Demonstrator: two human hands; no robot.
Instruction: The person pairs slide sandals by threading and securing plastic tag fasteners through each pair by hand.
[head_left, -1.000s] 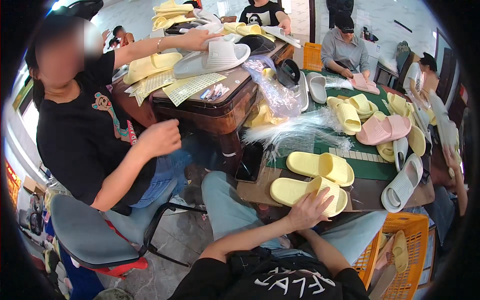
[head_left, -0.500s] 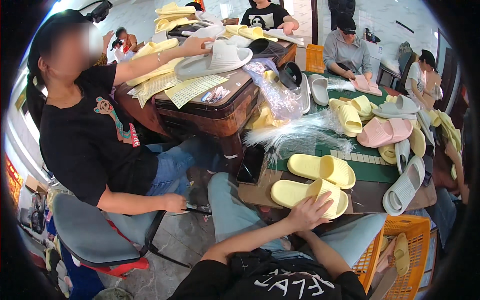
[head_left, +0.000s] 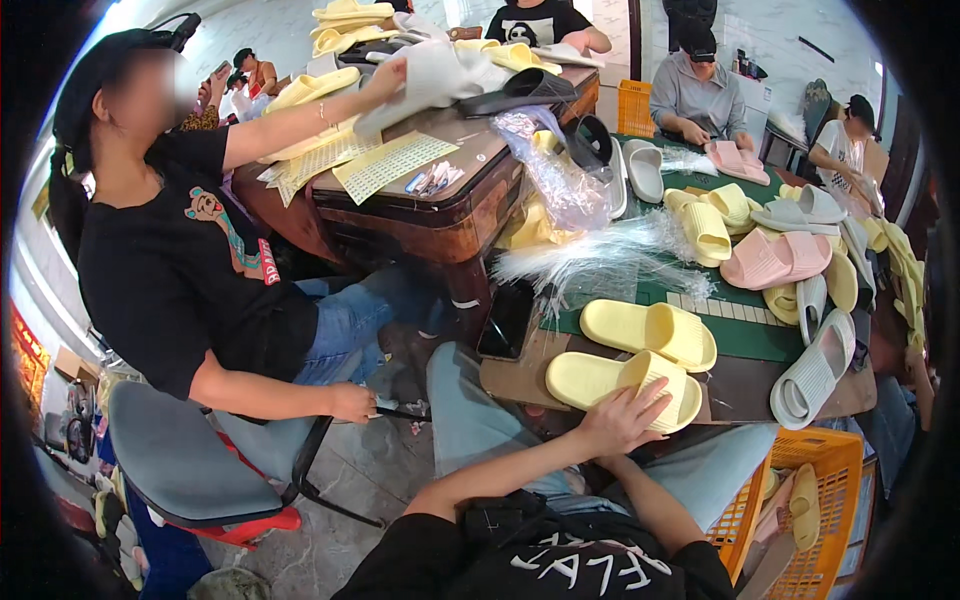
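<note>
A yellow slipper [head_left: 585, 380] lies at the table's near edge, its toe end turned right. My left hand [head_left: 622, 415] grips it at the near side, the fingers curved over its ribbed strap and the thumb out of sight. Just beyond lies another yellow slipper [head_left: 625, 326], side by side with it and untouched. Below the left wrist, my right hand [head_left: 618, 466] is mostly covered by the left one and the table edge, so its fingers do not show. A bundle of clear plastic strands [head_left: 610, 258] spreads past the slippers.
Pink slippers [head_left: 775, 260], grey slippers [head_left: 815, 370] and several yellow ones crowd the table's right side. A dark phone [head_left: 507, 320] lies at the left edge. An orange crate [head_left: 825, 480] stands at lower right. At left, a co-worker [head_left: 160, 240] sits beside a wooden table [head_left: 420, 225].
The co-worker at left has lifted a grey slipper off the wooden table; it is blurred by motion. My left hand stays on the near yellow slipper. The view has shifted slightly.
</note>
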